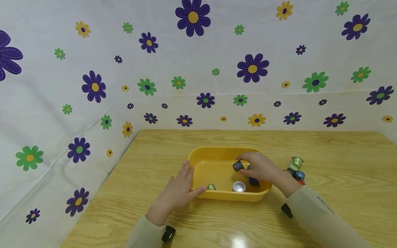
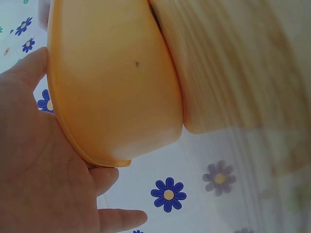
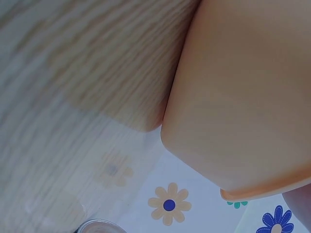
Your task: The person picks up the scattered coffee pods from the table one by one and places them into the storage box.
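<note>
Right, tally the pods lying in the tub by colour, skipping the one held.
Green pod: 1
Silver-faced pod: 1
Dark blue pod: at least 1, the right hand blocks some view
Total in the tub: at least 3

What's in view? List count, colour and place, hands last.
Tray: one, yellow, on the table.
Backdrop: one, flowered white, behind table.
Gold capsule: one, greenish gold, tray's near left.
Silver capsule: one, silver, tray's near side.
Blue capsule: at least one, dark blue, tray's right end.
Held capsule: one, dark grey, right hand.
Loose capsules: several, mixed colours, table right of tray.
Wrist devices: two, black, at wrists.
Sleeves: two, beige, forearms.
Left hand: one, tray's left rim.
Right hand: one, over tray.
</note>
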Available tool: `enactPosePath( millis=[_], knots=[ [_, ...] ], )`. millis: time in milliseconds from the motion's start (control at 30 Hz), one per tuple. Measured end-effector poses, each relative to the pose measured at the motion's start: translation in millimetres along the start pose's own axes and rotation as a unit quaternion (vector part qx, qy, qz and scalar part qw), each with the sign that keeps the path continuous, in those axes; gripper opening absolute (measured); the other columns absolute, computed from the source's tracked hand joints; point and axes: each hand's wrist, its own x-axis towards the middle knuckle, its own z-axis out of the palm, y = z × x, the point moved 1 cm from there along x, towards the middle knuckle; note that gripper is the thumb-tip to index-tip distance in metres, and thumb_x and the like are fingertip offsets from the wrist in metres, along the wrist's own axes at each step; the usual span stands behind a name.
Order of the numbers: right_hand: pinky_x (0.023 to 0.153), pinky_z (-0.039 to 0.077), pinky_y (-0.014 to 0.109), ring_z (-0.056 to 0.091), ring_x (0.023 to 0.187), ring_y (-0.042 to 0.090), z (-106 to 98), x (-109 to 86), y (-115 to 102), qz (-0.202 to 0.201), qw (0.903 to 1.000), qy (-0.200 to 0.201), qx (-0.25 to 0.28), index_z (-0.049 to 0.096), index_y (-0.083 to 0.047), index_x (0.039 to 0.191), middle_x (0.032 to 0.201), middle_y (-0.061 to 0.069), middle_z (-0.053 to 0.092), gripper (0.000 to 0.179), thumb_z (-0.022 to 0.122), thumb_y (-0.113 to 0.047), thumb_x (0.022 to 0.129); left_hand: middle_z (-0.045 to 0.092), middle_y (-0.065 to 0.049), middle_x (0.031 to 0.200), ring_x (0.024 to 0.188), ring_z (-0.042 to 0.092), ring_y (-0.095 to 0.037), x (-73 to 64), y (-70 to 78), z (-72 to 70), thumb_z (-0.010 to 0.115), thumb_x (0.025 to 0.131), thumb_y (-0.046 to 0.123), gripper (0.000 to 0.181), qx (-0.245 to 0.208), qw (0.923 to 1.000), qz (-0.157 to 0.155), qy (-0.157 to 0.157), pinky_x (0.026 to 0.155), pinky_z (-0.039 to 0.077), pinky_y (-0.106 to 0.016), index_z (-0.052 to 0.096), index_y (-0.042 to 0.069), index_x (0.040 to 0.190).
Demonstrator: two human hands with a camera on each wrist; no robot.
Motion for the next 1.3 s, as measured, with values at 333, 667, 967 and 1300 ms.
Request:
enactPosePath(
  millis=[333,667,967,1300],
  knots=[
    [0.079,0.046,0.038,0.058,0.093,0.026,1,0.9,1,-0.008,1.0,0.004,-0.002,0.06,0.002,0.107,0.102,0.012,0.061,0.036,0.069,-0.014,0.077,0.002,-0.017,0.146,0.132,0.003,-0.026,0.5,-0.5,0.3,0.037,0.086,0.06,0.086,-0.003,1.0,-0.003,-0.001,0.095,0.02,-0.059,0.02,-0.007,0.137],
    [0.078,0.046,0.039,0.058,0.092,0.027,2,0.0,1,-0.004,1.0,0.003,-0.002,0.059,0.003,0.109,0.104,0.014,0.061,0.037,0.068,-0.014,0.077,0.002,-0.017,0.146,0.132,0.002,-0.027,0.3,-0.6,0.2,0.036,0.086,0.06,0.086,-0.002,1.0,-0.001,-0.003,0.095,0.019,-0.059,0.02,-0.006,0.137],
    [0.078,0.046,0.038,0.057,0.093,0.027,2,-2.7,-1,-0.001,1.0,0.005,-0.007,0.059,0.003,0.108,0.104,0.013,0.061,0.036,0.069,-0.01,0.076,0.002,-0.017,0.146,0.133,0.003,-0.026,1.3,-0.8,1.0,0.036,0.085,0.061,0.087,0.0,1.0,-0.006,-0.004,0.095,0.019,-0.059,0.02,-0.006,0.137],
    [0.078,0.046,0.038,0.057,0.093,0.026,0,-9.1,-3,0.004,0.9999,0.013,-0.007,0.06,0.003,0.107,0.102,0.013,0.061,0.035,0.069,-0.012,0.077,0.001,-0.016,0.146,0.133,0.001,-0.026,1.5,-1.7,2.2,0.036,0.085,0.061,0.086,-0.003,1.0,-0.005,-0.003,0.095,0.018,-0.059,0.019,-0.005,0.138]
  ],
)
